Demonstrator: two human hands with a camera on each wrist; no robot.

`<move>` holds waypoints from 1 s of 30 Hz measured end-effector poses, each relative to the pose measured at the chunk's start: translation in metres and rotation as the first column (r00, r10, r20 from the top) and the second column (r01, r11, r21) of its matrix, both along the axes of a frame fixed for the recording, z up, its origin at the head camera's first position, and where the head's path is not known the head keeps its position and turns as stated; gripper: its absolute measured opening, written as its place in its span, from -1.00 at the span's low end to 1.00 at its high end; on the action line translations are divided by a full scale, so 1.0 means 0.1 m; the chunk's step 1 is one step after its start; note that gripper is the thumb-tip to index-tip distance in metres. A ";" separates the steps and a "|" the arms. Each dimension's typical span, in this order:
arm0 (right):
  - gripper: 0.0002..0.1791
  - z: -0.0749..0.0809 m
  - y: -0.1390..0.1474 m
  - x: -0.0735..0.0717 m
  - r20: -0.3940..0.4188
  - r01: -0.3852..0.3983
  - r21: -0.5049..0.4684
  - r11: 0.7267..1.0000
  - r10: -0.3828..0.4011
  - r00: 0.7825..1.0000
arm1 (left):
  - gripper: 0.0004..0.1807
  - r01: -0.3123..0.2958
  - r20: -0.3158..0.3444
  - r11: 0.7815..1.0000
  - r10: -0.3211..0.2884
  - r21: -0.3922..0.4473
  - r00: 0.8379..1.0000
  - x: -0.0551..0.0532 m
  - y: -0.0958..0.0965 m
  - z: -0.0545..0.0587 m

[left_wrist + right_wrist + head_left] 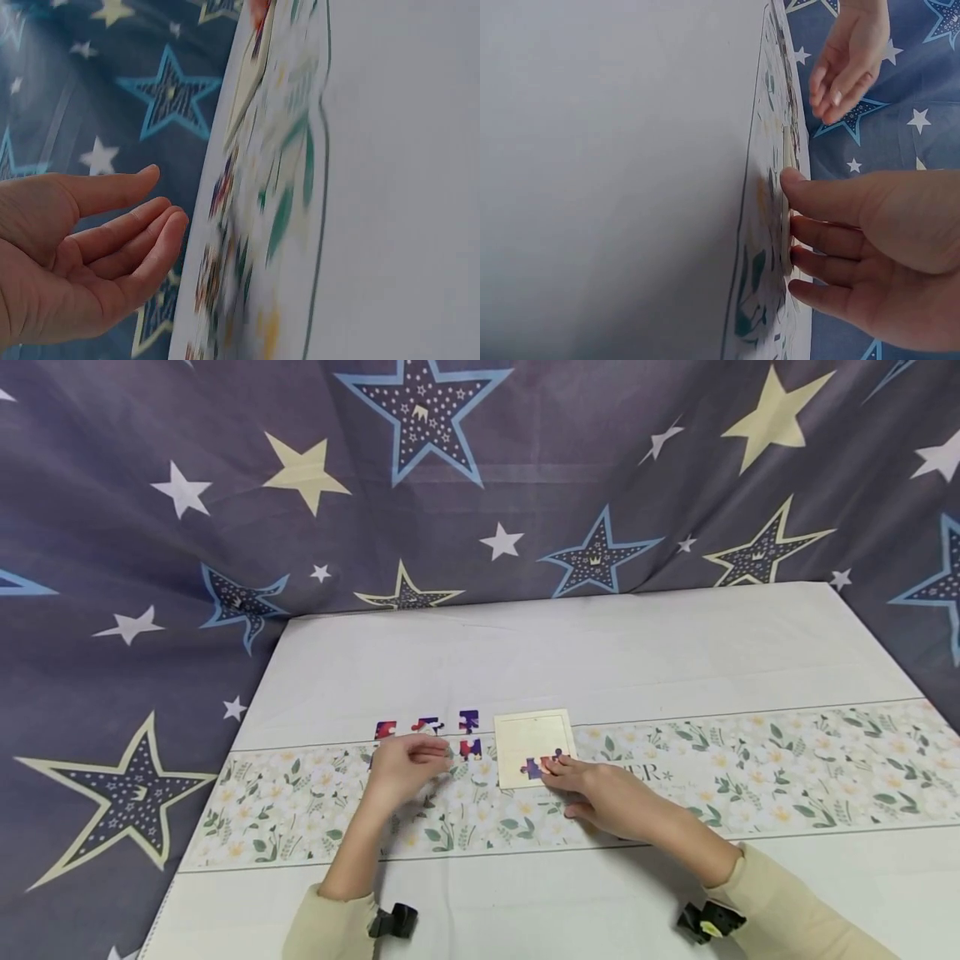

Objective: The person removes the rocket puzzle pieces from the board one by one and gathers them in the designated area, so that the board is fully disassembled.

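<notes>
My right hand (pixel 607 789) reaches over a pale square puzzle tray (pixel 519 732), its fingertips touching purple and red jigsaw pieces (pixel 533 768) at the tray's near edge. In the right wrist view the fingers of that hand (pixel 885 255) are extended against the tray's side. To the left, my left hand (pixel 405 768) hovers above loose puzzle pieces and partly hides some. The left wrist view shows this hand (pixel 97 255) with fingers loosely bent, thumb apart, nothing between them. Beside it lie a purple piece (pixel 468 720) and a red-purple piece (pixel 470 748).
More loose pieces, among them a red one (pixel 386 729) and a mixed-colour one (pixel 428 725), lie behind the left hand. A flowered band (pixel 750 768) crosses the white tabletop (pixel 570 652). A dark curtain with stars (pixel 480 485) hangs behind the table.
</notes>
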State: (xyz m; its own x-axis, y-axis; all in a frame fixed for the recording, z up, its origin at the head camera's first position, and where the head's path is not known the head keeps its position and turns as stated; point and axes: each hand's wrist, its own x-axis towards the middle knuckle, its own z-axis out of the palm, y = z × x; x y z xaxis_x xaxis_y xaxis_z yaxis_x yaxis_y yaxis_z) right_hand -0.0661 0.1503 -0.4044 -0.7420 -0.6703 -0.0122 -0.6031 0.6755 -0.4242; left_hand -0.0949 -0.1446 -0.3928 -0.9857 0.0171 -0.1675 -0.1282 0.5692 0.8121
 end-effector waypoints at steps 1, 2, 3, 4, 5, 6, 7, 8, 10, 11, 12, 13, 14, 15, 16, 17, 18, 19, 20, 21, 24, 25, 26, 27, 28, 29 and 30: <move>-0.43 0.00 0.00 0.00 -0.002 -0.001 -0.002 1.000 0.001 1.000 | -0.75 0.016 0.005 1.000 -0.016 0.014 1.000 -0.01 0.06 0.00; -0.43 -0.01 0.00 0.00 -0.003 -0.002 -0.004 1.000 0.002 1.000 | -0.75 0.030 0.008 0.999 -0.030 0.018 1.000 -0.01 0.12 -0.01; -0.43 -0.01 0.00 0.00 -0.005 -0.003 -0.006 1.000 0.003 1.000 | -0.76 0.046 0.012 0.999 -0.046 0.024 0.999 -0.02 0.17 -0.01; -0.43 -0.01 0.00 0.00 -0.007 -0.004 -0.009 1.000 0.004 1.000 | -0.76 0.065 0.020 0.998 -0.066 0.024 0.998 -0.02 0.23 -0.02; -0.43 -0.02 0.01 0.00 -0.007 -0.003 -0.011 1.000 0.003 1.000 | -0.77 0.084 0.024 0.996 -0.085 0.023 0.996 -0.02 0.28 -0.02; -0.44 -0.02 0.01 0.00 -0.006 -0.003 -0.014 1.000 0.003 1.000 | -0.78 0.106 0.026 0.994 -0.106 0.020 0.994 -0.02 0.34 -0.03; -0.44 -0.02 0.01 0.00 -0.005 -0.001 -0.017 1.000 0.001 1.000 | -0.79 0.129 0.023 0.992 -0.129 0.015 0.991 -0.02 0.39 -0.03; -0.44 -0.03 0.01 0.00 -0.003 -0.001 -0.019 1.000 0.000 1.000 | -0.79 0.153 0.022 0.988 -0.153 0.008 0.988 -0.02 0.44 -0.03; -0.44 -0.03 0.01 -0.01 0.000 0.002 -0.025 1.000 -0.002 1.000 | -0.79 0.199 0.024 0.980 -0.199 0.003 0.980 -0.01 0.53 -0.04; -0.44 -0.03 0.01 -0.01 0.001 0.002 -0.027 1.000 -0.002 1.000 | -0.79 0.220 0.026 0.975 -0.220 -0.001 0.975 -0.01 0.56 -0.04; -0.44 -0.04 0.01 -0.01 0.002 0.001 -0.029 1.000 -0.001 1.000 | -0.79 0.240 0.030 0.971 -0.240 0.000 0.970 0.00 0.60 -0.04; -0.44 -0.04 0.02 -0.01 0.002 0.000 -0.031 1.000 0.000 1.000 | -0.78 0.259 0.036 0.966 -0.259 0.000 0.965 0.00 0.63 -0.04; -0.44 -0.04 0.02 -0.01 0.002 -0.001 -0.032 0.999 0.001 1.000 | -0.77 0.274 0.048 0.962 -0.273 -0.001 0.961 0.00 0.66 -0.04; -0.44 -0.04 0.02 -0.01 0.001 -0.002 -0.035 0.999 0.002 1.000 | -0.75 0.286 0.058 0.958 -0.286 -0.003 0.957 0.00 0.69 -0.04; -0.44 -0.04 0.02 -0.01 0.000 -0.004 -0.037 0.999 0.004 1.000 | -0.74 0.298 0.068 0.955 -0.297 -0.006 0.952 0.00 0.71 -0.03; -0.44 -0.04 0.02 -0.01 0.000 -0.006 -0.039 0.999 0.006 1.000 | -0.73 0.310 0.075 0.951 -0.308 -0.010 0.948 0.00 0.73 -0.03; -0.44 -0.04 0.02 -0.01 -0.002 -0.007 -0.042 0.999 0.007 1.000 | -0.71 0.318 0.082 0.948 -0.315 -0.015 0.945 0.00 0.75 -0.03; -0.44 -0.04 0.02 -0.01 -0.002 -0.008 -0.044 0.999 0.008 1.000 | -0.70 0.324 0.088 0.946 -0.321 -0.023 0.943 0.00 0.77 -0.03; -0.43 -0.04 0.02 -0.01 -0.005 -0.008 -0.049 0.999 0.008 1.000 | -0.69 0.327 0.092 0.945 -0.323 -0.029 0.942 0.00 0.78 -0.02; -0.43 -0.04 0.02 -0.01 -0.005 -0.008 -0.052 0.999 0.007 1.000 | -0.69 0.326 0.096 0.945 -0.322 -0.029 0.942 -0.01 0.79 -0.02; -0.42 -0.04 0.01 0.00 -0.006 0.001 -0.059 0.998 -0.001 1.000 | -0.69 0.314 0.107 0.950 -0.310 -0.012 0.945 -0.02 0.81 -0.02; -0.42 -0.04 0.01 0.01 -0.006 0.005 -0.063 0.998 -0.005 1.000 | -0.70 0.306 0.112 0.952 -0.304 0.000 0.946 -0.02 0.80 -0.03; -0.42 -0.05 0.00 0.01 -0.005 0.010 -0.065 0.998 -0.010 1.000 | -0.71 0.300 0.115 0.954 -0.300 0.013 0.947 -0.03 0.80 -0.03; -0.42 -0.05 0.00 0.02 -0.005 0.014 -0.066 0.998 -0.014 1.000 | -0.72 0.292 0.121 0.956 -0.293 0.028 0.948 -0.04 0.80 -0.04; -0.42 -0.05 0.00 0.02 -0.006 0.018 -0.067 0.998 -0.019 1.000 | -0.73 0.288 0.123 0.957 -0.291 0.039 0.949 -0.04 0.79 -0.05; -0.42 -0.05 -0.01 0.03 -0.008 0.020 -0.068 0.997 -0.021 1.000 | -0.74 0.282 0.128 0.958 -0.286 0.049 0.950 -0.05 0.79 -0.06; -0.42 -0.06 -0.01 0.03 -0.011 0.021 -0.071 0.997 -0.022 1.000 | -0.74 0.276 0.132 0.959 -0.281 0.058 0.950 -0.06 0.78 -0.07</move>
State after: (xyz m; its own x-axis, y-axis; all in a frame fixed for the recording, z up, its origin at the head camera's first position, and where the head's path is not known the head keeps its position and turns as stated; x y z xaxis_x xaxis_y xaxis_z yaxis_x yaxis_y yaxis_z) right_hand -0.0626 0.1496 -0.4104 -0.7559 -0.6532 0.0435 -0.5942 0.6567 -0.4645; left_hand -0.1013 -0.0664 -0.3999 -0.9082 0.2968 -0.2952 -0.0813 0.5669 0.8198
